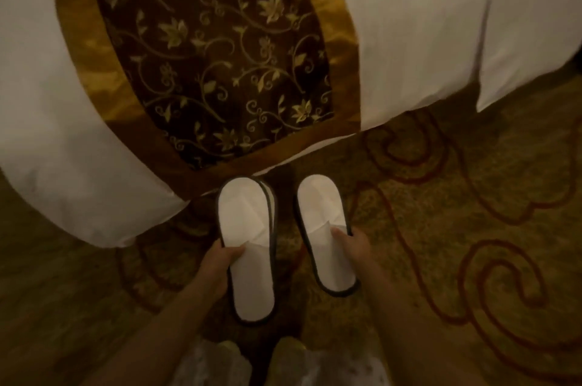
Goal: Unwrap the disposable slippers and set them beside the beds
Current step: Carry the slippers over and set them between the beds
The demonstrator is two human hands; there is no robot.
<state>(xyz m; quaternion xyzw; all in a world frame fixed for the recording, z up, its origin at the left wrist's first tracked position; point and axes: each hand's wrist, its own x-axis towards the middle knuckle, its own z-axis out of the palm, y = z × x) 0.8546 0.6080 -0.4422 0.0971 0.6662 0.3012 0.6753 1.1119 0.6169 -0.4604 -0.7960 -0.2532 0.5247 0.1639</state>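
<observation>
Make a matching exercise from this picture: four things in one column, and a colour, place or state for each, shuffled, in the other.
1. left slipper
2. right slipper
3. bed runner
4. carpet

a. brown with gold flowers
b. held by the right hand
c. red swirls
d. held by the left hand

Pairs: 1-d, 2-b, 3-a, 4-c

Left hand (pixel 220 263) gripping left slipper (pixel 248 247), right hand (pixel 352 242) gripping right slipper (pixel 324 228)

2 slippers (pixel 252 247) side by side on carpet (pixel 456 228), bed (pixel 409 39) ahead.
</observation>
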